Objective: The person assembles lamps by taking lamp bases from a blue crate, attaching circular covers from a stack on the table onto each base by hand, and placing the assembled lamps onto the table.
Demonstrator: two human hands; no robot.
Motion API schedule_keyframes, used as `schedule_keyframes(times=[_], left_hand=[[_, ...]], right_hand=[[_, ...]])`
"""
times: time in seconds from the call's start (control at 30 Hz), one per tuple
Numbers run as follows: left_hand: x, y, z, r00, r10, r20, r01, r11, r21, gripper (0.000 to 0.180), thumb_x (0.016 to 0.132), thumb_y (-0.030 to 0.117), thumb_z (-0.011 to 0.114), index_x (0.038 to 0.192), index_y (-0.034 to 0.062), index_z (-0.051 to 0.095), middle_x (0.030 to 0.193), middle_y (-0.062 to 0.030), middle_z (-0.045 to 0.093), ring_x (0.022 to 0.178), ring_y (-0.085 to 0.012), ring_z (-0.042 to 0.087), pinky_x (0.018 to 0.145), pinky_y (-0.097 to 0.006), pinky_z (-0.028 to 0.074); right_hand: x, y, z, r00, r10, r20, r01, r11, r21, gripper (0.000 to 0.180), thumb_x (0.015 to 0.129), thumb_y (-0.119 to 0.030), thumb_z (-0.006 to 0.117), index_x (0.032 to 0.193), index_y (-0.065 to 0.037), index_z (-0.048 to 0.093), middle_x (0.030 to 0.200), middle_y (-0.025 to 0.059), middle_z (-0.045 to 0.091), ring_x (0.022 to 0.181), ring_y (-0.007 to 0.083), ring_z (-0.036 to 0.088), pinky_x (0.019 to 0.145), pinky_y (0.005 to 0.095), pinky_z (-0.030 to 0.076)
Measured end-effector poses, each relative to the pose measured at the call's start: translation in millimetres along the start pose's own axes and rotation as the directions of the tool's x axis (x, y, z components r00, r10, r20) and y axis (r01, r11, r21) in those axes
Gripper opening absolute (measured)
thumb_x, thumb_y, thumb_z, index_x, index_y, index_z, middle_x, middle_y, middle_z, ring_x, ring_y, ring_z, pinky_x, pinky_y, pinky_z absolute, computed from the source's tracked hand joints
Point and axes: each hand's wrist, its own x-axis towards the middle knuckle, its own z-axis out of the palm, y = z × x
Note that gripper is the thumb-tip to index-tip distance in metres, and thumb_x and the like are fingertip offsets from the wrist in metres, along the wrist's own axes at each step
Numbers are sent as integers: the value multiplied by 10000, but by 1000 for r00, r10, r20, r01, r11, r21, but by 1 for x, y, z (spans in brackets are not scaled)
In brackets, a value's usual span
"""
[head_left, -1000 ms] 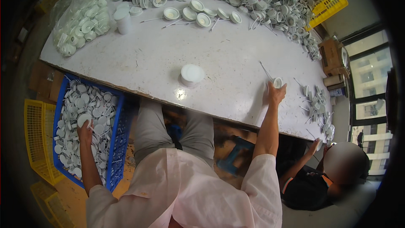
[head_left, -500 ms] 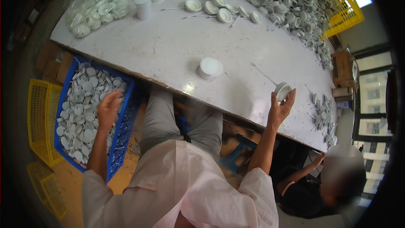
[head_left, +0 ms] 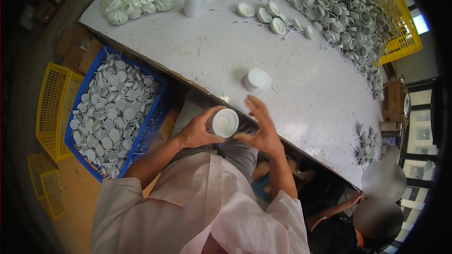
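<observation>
In front of my lap, just off the table's near edge, my left hand [head_left: 198, 129] grips a round white lamp housing [head_left: 225, 123] by its side. Its open face is turned up, with a cluster of small yellowish dots at the middle. Close by on the right is my right hand [head_left: 265, 134], fingers and thumb spread, holding nothing; I cannot tell whether its thumb touches the housing. A short stack of white round discs [head_left: 258, 80] stands on the white table [head_left: 188, 51], beyond my right fingertips.
A blue crate [head_left: 162, 87] full of white discs with wires stands at my left, beside yellow crates [head_left: 49, 108]. Along the table's back lie a clear bag of white cups [head_left: 141, 0], a white cylinder [head_left: 192, 3] and heaped housings [head_left: 339, 14]. A co-worker [head_left: 334, 230] sits at the right.
The wired white cup has left my right hand, which has come in from the right and opened. My left hand has moved from the crate to the middle and now holds the housing. The view has shifted.
</observation>
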Motion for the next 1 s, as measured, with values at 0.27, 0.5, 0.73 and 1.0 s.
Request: schedule_keyframes(times=[0.27, 0.5, 0.73, 1.0], left_hand=[[-6, -23, 5, 988, -9, -153, -49, 928, -370, 871, 654, -52, 763, 1376, -33, 277, 1292, -96, 452, 1204, -171, 450, 1035, -324, 386], [-4, -24, 3, 978, -21, -210, -38, 961, -273, 844, 656, -56, 751, 1367, -29, 297, 1285, -88, 463, 1190, -168, 461, 1031, -316, 389], [18, -22, 7, 979, 15, -202, -20, 999, -27, 795, 666, 3, 770, 1342, -12, 350, 1194, -85, 535, 1112, -154, 521, 937, -301, 459], [39, -5, 17, 974, -83, -210, 38, 977, -211, 763, 641, 53, 771, 1305, -13, 402, 1154, -92, 570, 1095, -164, 525, 938, -303, 431]], right_hand=[[54, 80, -16, 648, 696, -309, -600, 717, 356, 290, 838, -285, 687, 814, -21, 569, 655, 35, 559, 524, 92, 484, 514, 219, 412], [36, 78, -10, 659, 712, -243, -422, 617, 664, 255, 871, -254, 655, 724, -85, 533, 589, 4, 515, 495, 78, 444, 475, 215, 363], [12, 39, -5, 685, 707, -173, -270, 468, 841, 145, 923, -167, 565, 825, -60, 565, 635, 11, 551, 544, 93, 526, 500, 207, 423], [-7, 24, 9, 656, 747, -106, -266, 360, 894, 73, 901, -103, 586, 849, -53, 574, 675, 17, 581, 569, 100, 557, 506, 201, 447]])
